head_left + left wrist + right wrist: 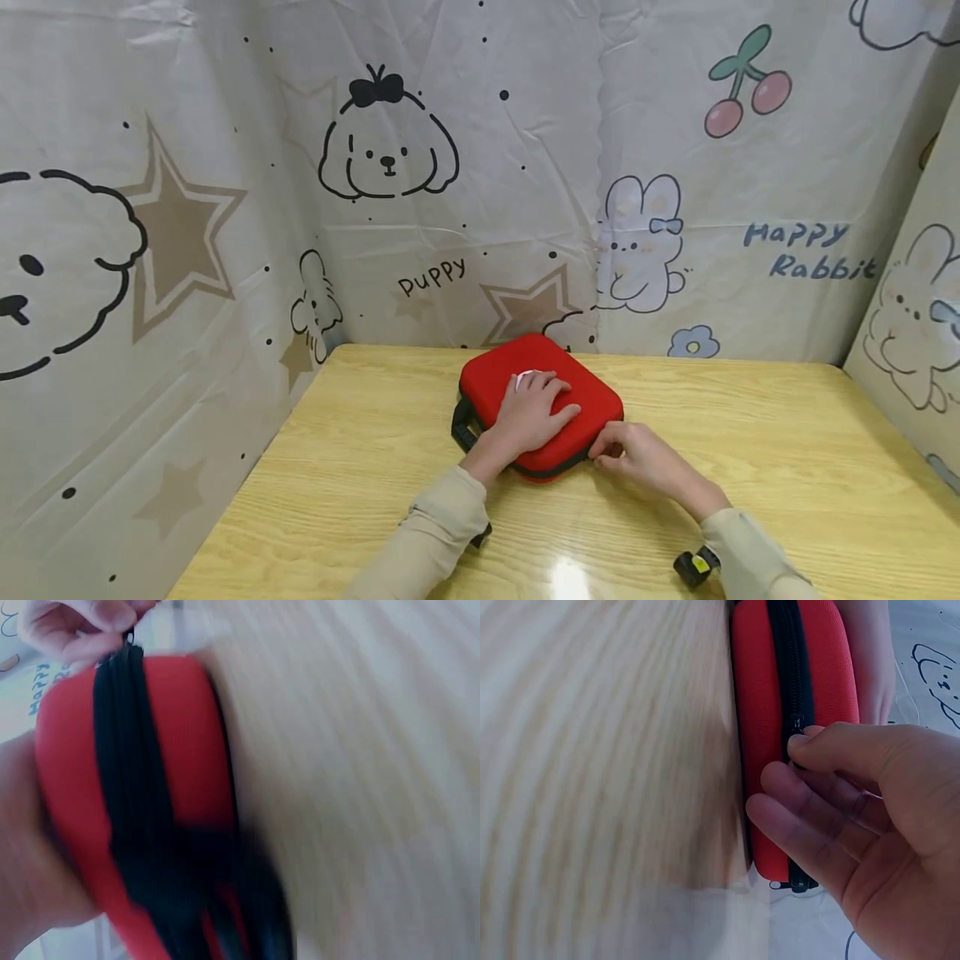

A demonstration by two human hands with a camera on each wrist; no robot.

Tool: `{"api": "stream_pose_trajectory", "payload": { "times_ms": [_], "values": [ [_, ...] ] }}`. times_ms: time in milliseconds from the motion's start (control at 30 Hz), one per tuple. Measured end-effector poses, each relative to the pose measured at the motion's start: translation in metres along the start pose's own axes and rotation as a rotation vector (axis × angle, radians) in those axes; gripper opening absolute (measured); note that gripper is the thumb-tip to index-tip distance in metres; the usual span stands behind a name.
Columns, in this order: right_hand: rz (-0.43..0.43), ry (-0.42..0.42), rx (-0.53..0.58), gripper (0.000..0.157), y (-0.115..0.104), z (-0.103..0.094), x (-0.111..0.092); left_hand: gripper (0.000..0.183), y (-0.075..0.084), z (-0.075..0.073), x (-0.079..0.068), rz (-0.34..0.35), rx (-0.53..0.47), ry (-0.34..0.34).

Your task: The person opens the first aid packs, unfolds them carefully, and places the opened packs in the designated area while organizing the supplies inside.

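A red zippered case lies on the wooden table with its black carry handle at its left side. My left hand rests on the lid with fingers spread, partly covering a white mark. At the near right corner, my right hand pinches the small zipper pull between thumb and index finger. The right wrist view shows the black zipper along the case's side and the slider just above my thumb; the pull itself is mostly hidden. The zipper looks closed beyond the slider.
The yellowish wooden table extends around the case. A printed cloth with puppies, rabbits and stars hangs behind the table and on both sides. Black wrist cameras sit at both cuffs.
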State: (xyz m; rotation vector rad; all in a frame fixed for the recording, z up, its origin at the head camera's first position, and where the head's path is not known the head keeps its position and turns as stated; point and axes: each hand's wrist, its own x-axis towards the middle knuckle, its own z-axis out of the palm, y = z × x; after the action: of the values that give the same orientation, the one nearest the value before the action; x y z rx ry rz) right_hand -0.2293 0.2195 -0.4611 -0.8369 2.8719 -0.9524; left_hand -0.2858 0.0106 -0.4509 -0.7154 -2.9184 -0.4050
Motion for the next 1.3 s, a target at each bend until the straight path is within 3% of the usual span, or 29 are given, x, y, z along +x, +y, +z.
{"api": "stream_pose_trajectory", "payload": {
  "times_ms": [167, 300, 567, 1000, 1300],
  "values": [
    [0.001, -0.005, -0.019, 0.008, 0.005, -0.004, 0.002, 0.052, -0.027, -0.011, -0.007, 0.166, -0.02, -0.134],
    [0.032, 0.019, -0.015, 0.008, 0.015, -0.012, 0.0, 0.056, -0.044, -0.018, -0.008, 0.276, -0.031, -0.197],
    [0.123, 0.074, 0.062, 0.007, 0.035, -0.018, -0.003, 0.08, -0.055, -0.023, -0.012, 0.359, -0.034, -0.29],
    [0.104, -0.013, 0.131, 0.005, 0.022, -0.017, -0.008, 0.083, -0.052, -0.012, -0.016, 0.313, 0.023, -0.222],
    [0.071, 0.016, 0.069, 0.005, 0.018, -0.013, -0.01, 0.085, -0.048, -0.012, -0.019, 0.252, 0.013, -0.204]
  ]
}}
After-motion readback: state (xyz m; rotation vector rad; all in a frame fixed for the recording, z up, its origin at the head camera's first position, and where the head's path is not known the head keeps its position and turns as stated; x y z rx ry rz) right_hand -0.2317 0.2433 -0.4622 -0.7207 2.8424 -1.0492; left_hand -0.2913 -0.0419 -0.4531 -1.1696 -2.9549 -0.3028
